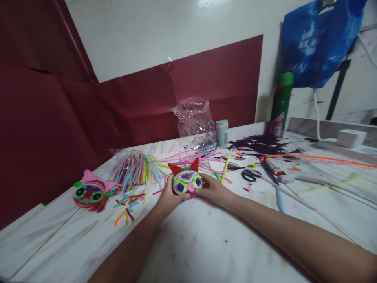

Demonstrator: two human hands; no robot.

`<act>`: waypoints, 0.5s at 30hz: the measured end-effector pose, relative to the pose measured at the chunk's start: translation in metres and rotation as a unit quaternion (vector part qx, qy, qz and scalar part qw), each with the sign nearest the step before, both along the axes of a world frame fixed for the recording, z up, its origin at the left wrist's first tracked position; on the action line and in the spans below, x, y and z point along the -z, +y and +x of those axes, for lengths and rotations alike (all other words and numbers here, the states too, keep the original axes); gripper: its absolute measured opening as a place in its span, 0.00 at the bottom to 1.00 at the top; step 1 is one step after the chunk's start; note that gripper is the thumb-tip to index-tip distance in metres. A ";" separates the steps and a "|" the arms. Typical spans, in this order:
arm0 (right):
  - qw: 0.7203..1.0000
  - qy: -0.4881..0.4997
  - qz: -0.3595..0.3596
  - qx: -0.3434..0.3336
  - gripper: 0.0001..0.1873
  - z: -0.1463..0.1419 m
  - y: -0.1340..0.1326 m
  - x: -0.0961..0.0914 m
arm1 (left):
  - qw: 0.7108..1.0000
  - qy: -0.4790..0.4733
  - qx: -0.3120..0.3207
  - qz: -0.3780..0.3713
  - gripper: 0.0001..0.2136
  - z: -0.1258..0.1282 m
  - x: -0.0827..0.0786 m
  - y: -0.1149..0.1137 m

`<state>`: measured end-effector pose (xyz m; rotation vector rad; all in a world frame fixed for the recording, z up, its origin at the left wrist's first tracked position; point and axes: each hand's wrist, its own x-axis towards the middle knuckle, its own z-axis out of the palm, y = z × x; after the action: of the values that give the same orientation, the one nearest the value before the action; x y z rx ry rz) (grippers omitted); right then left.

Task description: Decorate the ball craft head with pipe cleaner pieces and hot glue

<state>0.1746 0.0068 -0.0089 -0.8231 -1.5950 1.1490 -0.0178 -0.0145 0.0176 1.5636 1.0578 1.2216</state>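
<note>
Both hands hold a small round animal face (186, 181) made of coloured pipe cleaners, with red ears, blue eyes and a pink nose. My left hand (168, 199) cups its left side and underside, fingers curled round it. My right hand (212, 189) grips its right side. The face rests just above the white table (206, 243). A second pipe-cleaner face (91, 193), red with pink ears and green-rimmed eyes, lies to the left on the table, apart from both hands.
A bag of coloured pipe cleaners (138, 169) lies behind the left hand, with cut bits scattered in front. Scissors (251, 174), a glue gun (275, 167), a teal cup (222, 133), a crumpled plastic bag (194, 120), a green spray can (281, 103) and purple strands sit to the right.
</note>
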 end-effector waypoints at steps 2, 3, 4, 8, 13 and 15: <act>1.000 0.001 0.008 -0.004 0.35 0.000 0.000 0.000 | 1.000 0.004 -0.006 0.001 0.46 0.000 0.001 0.001; 1.000 0.002 0.012 -0.007 0.35 0.000 0.000 0.000 | 1.000 0.008 -0.010 0.004 0.46 -0.001 0.002 0.001; 1.000 0.002 0.017 -0.010 0.35 0.000 0.000 0.000 | 1.000 0.012 -0.013 0.009 0.46 -0.001 0.003 0.001; 1.000 -0.004 0.027 -0.010 0.35 0.000 -0.001 -0.001 | 0.999 0.022 -0.020 0.026 0.44 -0.002 0.006 0.003; 0.999 0.003 0.027 -0.025 0.36 0.001 -0.001 -0.002 | 0.999 0.033 -0.023 0.026 0.44 -0.001 0.007 0.004; 0.999 0.006 0.029 -0.024 0.36 0.001 -0.001 -0.002 | 0.999 0.036 -0.027 0.027 0.43 0.000 0.006 0.003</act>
<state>0.1754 0.0056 -0.0073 -0.7420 -1.6387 1.1341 -0.0182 -0.0111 0.0116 1.6408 1.1283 1.2456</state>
